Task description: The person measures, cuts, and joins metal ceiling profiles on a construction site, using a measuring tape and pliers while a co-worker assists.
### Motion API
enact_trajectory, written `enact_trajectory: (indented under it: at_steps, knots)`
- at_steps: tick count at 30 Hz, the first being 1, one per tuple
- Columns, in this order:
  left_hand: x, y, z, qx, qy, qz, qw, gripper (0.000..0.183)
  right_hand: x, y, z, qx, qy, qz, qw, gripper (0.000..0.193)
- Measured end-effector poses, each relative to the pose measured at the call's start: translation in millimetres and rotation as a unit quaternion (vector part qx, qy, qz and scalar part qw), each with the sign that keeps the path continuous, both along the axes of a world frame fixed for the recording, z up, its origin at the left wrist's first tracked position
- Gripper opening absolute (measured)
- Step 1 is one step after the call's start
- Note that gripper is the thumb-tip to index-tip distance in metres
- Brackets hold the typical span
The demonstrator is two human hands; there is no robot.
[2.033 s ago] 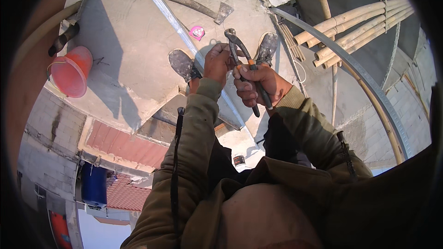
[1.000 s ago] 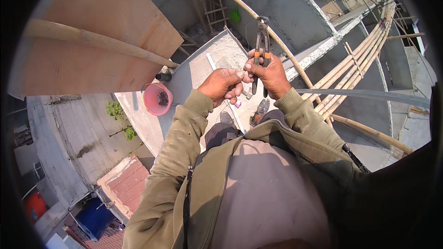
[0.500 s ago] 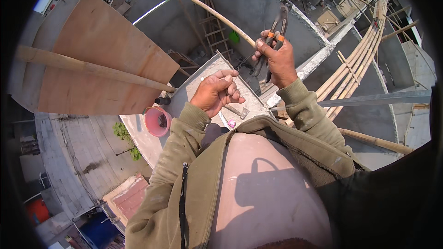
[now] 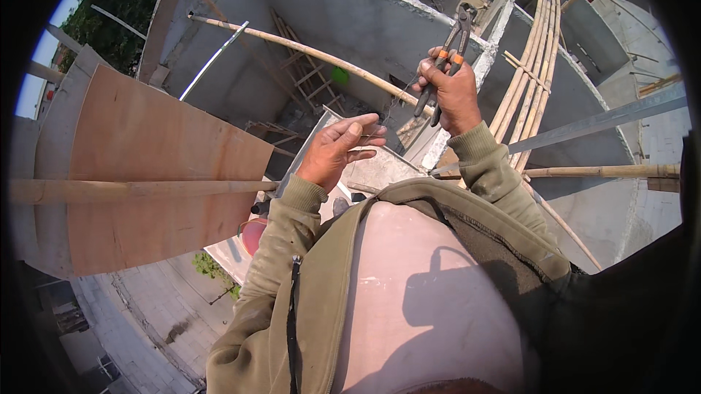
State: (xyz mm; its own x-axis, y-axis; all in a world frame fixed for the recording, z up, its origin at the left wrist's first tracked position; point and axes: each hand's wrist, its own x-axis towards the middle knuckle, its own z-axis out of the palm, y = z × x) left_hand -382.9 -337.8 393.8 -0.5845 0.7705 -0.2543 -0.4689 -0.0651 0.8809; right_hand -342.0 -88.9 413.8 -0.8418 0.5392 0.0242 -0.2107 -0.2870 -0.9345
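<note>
My right hand [image 4: 456,98] is closed around the black handles of a pair of end-cutting pincers [image 4: 463,27] with orange bands, its jaws pointing up and away from me. A thin, loosely bent wire [image 4: 398,98] hangs by the fingertips of that hand and trails toward the left one. My left hand [image 4: 336,147] is held out to the left with its fingers stretched and somewhat apart. Whether the wire touches its fingers is too fine to make out. Below the hands lies a pale, dusty ledge [image 4: 380,173].
A bamboo pole [image 4: 307,51] slants across beyond my hands, before grey walls [image 4: 350,18]. Plywood [image 4: 164,153] and another pole [image 4: 139,191] stand at left. Bundled bamboo [image 4: 533,65] and a metal bar [image 4: 606,122] are at right. A pink bucket [image 4: 253,235] sits by my left forearm; lower ground shows beyond the edge.
The view has tilted and turned, so the walls and poles sit differently. My left fingers have straightened from a more curled shape. The pincers stay in my right hand.
</note>
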Motion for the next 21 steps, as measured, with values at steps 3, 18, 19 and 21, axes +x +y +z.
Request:
enact_trajectory:
  at_steps: [3,18,19,21]
  knots:
    - [-21,-6,4,0.05,0.005,-0.046,0.998,0.056,-2,-22,5,0.052,-0.032,-0.046,0.997,0.026]
    - [-51,-12,-24,0.158,-0.01,-0.099,0.982,0.018,19,-61,-10,-0.045,-0.011,-0.089,0.995,0.026]
    - [-54,-12,-28,0.159,0.005,-0.098,0.982,0.017,20,-62,-7,-0.066,0.002,-0.069,0.995,0.026]
    - [-61,-10,-40,0.159,0.033,-0.095,0.982,0.016,24,-63,-1,-0.109,0.026,-0.028,0.993,0.026]
